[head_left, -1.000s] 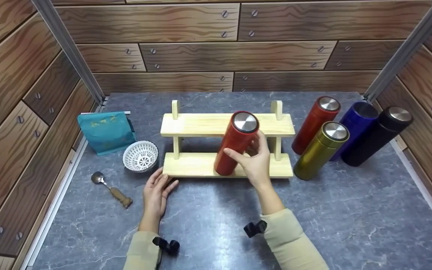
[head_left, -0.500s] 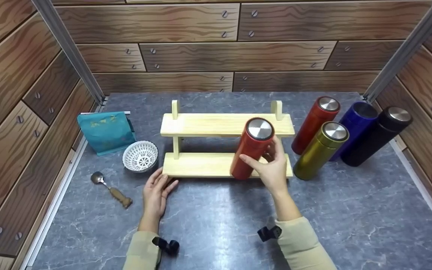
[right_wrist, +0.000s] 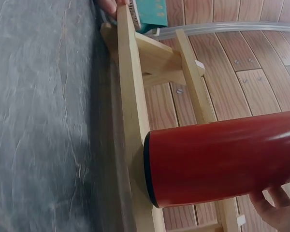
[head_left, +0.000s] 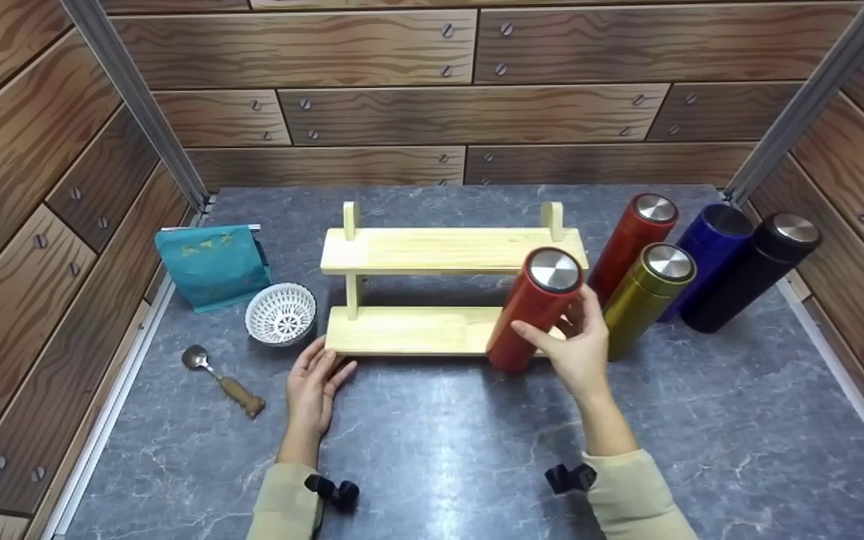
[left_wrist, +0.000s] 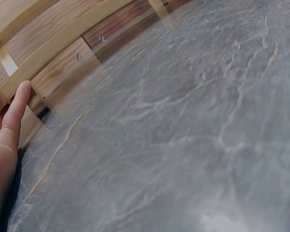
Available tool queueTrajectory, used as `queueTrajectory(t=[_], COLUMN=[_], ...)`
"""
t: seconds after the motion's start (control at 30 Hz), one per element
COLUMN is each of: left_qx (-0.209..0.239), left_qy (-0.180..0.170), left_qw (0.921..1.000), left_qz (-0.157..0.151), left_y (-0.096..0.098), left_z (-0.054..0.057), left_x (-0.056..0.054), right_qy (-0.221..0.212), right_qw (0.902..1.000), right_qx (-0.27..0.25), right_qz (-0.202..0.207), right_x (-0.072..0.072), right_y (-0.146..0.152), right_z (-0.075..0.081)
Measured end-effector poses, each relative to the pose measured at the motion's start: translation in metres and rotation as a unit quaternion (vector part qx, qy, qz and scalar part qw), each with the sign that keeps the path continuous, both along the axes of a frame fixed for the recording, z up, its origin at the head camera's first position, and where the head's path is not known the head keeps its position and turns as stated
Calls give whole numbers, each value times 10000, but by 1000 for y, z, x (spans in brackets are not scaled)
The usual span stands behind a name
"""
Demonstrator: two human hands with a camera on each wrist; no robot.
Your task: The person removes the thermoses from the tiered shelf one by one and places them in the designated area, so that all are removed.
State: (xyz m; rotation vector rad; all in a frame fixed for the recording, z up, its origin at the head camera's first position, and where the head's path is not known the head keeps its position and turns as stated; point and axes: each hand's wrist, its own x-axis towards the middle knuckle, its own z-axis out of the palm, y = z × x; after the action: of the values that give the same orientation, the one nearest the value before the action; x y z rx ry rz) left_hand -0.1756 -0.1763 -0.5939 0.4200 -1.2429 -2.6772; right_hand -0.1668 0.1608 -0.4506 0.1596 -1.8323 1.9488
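A red thermos [head_left: 526, 319] with a steel-topped lid leans in my right hand [head_left: 580, 349], whose thumb and fingers grip its side. In the right wrist view, the thermos's black base [right_wrist: 149, 169] is right at the front edge of the lower board. The two-tier light wooden shelf [head_left: 402, 330] stands mid-table, its upper board bare. At its lower left front corner, my left hand [head_left: 310, 390] holds the board's end. The left wrist view shows a fingertip [left_wrist: 23, 89] against the board's edge.
Right of the shelf stand a second red thermos [head_left: 631, 240], a gold one [head_left: 646, 296], a blue one [head_left: 713, 232] and a black one [head_left: 751, 270]. Left of it are a teal bag [head_left: 214, 266], a white woven basket [head_left: 250, 321] and a wooden-handled spoon [head_left: 233, 390].
My right hand has moved the red thermos rightward along the lower board and slightly toward me, and it now overlaps the shelf's right end. The left hand has stayed at the corner.
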Motion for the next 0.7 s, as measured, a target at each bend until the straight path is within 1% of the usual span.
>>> queueTrajectory(t=[0.13, 0.37, 0.53, 0.7], left_qx=[22, 51, 76, 48], left_qy=[-20, 35, 36, -17], left_qw=[10000, 10000, 10000, 10000], left_qz=[5, -36, -33, 21], left_y=[0, 2, 2, 1], left_z=[0, 1, 1, 0], left_x=[-1, 0, 0, 0], right_qy=[43, 284, 312, 316], right_qw=[9999, 9979, 9967, 9958], right_qx=[-61, -567, -661, -647], right_qz=[-85, -90, -354, -566], right_x=[2, 12, 20, 26], right_y=[11, 33, 47, 58], right_z=[-6, -10, -12, -13])
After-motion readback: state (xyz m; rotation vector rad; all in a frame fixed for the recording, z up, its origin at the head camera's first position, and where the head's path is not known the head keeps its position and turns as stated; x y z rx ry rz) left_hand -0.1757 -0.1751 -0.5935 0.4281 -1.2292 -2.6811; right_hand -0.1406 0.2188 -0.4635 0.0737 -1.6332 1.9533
